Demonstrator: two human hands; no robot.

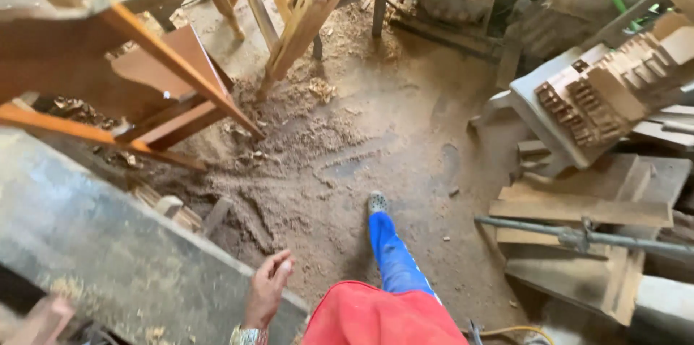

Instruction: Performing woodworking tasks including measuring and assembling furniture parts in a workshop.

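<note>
Left hand (269,286) loosely curled, grasping nothing, just beside grey slab edge (217,247) running long toward far left. Right hand out of view. Wooden chair frame (144,78) well ahead-left.

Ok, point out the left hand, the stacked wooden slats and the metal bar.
left hand (269,283), head view, back of hand.
stacked wooden slats (603,92), head view, stepped ends.
metal bar (535,229), head view, mid shaft.

My left hand (269,287) is hanging loosely curled and empty, wearing a metal watch at the wrist, just beside the grey, stained, dusty slab counter (108,244) slanting across the lower left.
</note>
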